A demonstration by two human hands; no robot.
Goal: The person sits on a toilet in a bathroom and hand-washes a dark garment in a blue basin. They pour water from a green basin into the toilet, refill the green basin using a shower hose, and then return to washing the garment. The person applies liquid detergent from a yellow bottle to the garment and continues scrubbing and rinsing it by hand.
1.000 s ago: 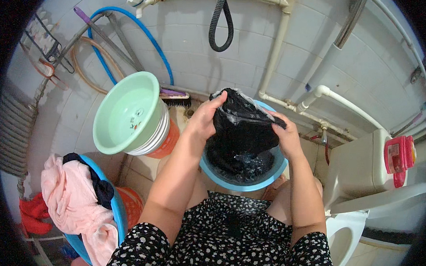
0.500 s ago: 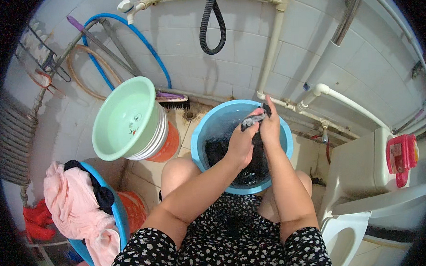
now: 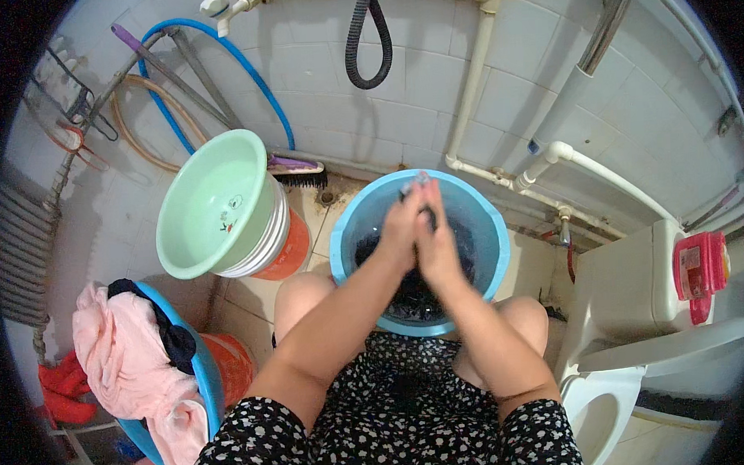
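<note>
Between my knees stands a light blue basin (image 3: pixel 500 228) with dark cloth (image 3: pixel 415 303) lying wet in its water. Above it, my left hand (image 3: pixel 398 236) and my right hand (image 3: pixel 440 255) are pressed together, palm against palm. A small piece of dark cloth (image 3: pixel 430 219) is squeezed between them, mostly hidden by the fingers. Pale suds show near the fingertips. Both hands are slightly smeared by motion.
A pale green basin (image 3: pixel 182 198) rests on a white and orange bucket (image 3: pixel 287 252) at left. Nearer, a blue tub (image 3: pixel 209 377) holds pink cloth (image 3: pixel 122 340). A brush (image 3: pixel 300 176) lies by the wall. The toilet (image 3: pixel 612 306) and a pink container (image 3: pixel 697 266) are at right.
My hands have come closer together and shifted a little left over the basin. My right thumb no longer sticks up, and less of the sudsy dark cloth shows.
</note>
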